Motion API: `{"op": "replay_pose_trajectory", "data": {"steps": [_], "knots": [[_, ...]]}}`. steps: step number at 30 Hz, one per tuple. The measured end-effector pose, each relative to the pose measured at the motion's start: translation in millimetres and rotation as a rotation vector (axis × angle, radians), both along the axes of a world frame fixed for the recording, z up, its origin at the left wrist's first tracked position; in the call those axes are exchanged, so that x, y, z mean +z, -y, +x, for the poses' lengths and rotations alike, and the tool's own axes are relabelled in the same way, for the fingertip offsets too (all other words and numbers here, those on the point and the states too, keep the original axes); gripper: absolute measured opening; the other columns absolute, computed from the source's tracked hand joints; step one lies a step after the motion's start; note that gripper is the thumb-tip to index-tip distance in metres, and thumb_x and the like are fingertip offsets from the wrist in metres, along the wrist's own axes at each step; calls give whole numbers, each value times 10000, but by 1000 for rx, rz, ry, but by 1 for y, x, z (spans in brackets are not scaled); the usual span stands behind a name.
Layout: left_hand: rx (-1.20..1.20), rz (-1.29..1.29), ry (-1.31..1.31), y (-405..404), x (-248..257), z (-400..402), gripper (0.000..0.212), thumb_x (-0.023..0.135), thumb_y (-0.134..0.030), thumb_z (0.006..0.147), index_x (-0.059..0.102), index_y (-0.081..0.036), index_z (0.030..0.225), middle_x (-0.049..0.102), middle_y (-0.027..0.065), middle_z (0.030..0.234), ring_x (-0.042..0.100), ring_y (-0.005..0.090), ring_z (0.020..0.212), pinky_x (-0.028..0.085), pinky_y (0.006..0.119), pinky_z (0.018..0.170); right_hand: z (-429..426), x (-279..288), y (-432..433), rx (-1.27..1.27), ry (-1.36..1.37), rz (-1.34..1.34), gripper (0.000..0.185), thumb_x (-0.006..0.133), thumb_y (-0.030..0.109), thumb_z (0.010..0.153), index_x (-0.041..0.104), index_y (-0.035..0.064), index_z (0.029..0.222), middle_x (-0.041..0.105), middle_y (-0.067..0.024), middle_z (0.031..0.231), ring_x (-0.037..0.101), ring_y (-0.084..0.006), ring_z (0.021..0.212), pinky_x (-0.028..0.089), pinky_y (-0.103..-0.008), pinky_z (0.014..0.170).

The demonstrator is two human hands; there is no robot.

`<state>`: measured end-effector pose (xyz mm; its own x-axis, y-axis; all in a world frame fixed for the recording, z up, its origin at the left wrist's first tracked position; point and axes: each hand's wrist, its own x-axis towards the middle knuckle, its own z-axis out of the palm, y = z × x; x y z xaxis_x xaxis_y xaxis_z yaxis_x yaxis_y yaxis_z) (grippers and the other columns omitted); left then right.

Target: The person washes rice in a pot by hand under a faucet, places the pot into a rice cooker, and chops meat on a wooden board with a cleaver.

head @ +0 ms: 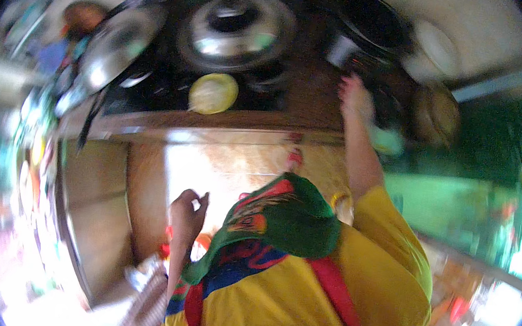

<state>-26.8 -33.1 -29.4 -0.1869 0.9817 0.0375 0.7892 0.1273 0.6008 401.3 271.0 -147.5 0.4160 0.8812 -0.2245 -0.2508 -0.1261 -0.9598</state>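
My right hand [356, 96] reaches over the dark brown countertop [311, 82], beside dark items at the right; blur hides whether its fingers touch anything. My left hand [190, 208] hangs low in front of the counter, thumb and a finger curled towards each other, with nothing visible between them. On the stove at the upper middle sits a large pan with a shiny metal lid [229, 38]. Another metal-lidded pan [120, 45] is to its left. A round yellow object [214, 93] lies near the counter's front edge.
A dark round pan [373, 21] stands at the back right, near a pale round plate or lid [436, 47]. A brown round item [435, 113] is further right. A long dark handle [91, 117] juts over the left front edge. Below is an open wooden cabinet [91, 211].
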Motion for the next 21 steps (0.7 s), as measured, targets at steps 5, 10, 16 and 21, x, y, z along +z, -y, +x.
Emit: {"op": "replay_pose_trajectory", "data": {"steps": [5,10,16,21], "knots": [[17,-19,116,26,-6,-17,270,700,-200,842,568,-18,691,600,166,714,611,371,669,486,452,613,-48,-28,77,-110,8,21,239,567,248,982,633,58,1110,671,-62,975,590,-143,778,489,-303,684],[118,-58,91,88,-20,-53,305,693,-257,858,569,-40,682,605,142,702,612,346,679,488,456,625,-136,-88,187,534,445,-253,267,632,263,944,587,74,761,544,2,626,431,-83,445,331,-262,404],[228,-184,16,158,-35,-114,360,639,-335,896,642,-26,712,635,157,741,628,359,742,503,474,672,-319,-113,224,1567,641,-231,222,649,232,910,673,29,825,626,-12,671,528,-86,524,411,-256,470],[403,-191,76,191,-53,-168,329,647,-331,891,677,-32,755,658,149,768,643,348,743,512,462,679,-487,-96,242,1933,794,168,318,697,331,844,704,14,816,680,-145,722,659,-240,665,515,-359,657]]}}
